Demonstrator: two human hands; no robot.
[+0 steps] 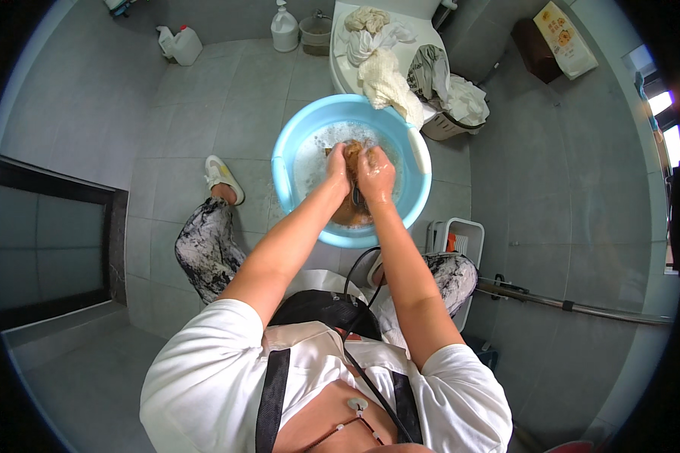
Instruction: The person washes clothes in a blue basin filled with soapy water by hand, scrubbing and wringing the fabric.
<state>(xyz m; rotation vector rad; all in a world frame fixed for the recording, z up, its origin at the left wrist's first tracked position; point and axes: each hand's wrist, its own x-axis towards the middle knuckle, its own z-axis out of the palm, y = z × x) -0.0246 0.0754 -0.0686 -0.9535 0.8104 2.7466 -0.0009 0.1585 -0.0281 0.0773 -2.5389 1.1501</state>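
"Down over the round, light-blue plastic basin, what does my feed give us?"

"I have both bare hands side by side above its middle, reaching in from the lower edge. The left hand is curled inward, its fingers closed on a bunched, wet brown cloth."

"And the right hand?"

"Bent the same way, drawn in and gripping the same cloth from the other side, with whitish suds on its skin. I can't make out every fingertip from up here; the fabric and the knuckles hide some."

"Where does the cloth lie, exactly?"

"Inside the basin. Its upper part is squeezed between the two hands, and the rest trails below them, toward the wearer, into cloudy, foamy water."

"What do I have around the basin?"

"Just beyond it, a white toilet with a closed lid, clothes piled on top. A cream, textured cloth hangs from there down to the basin's far rim. Right of that, a crumpled grey garment; farther left, near the wall, a white pump bottle stands on the grey tiled floor."
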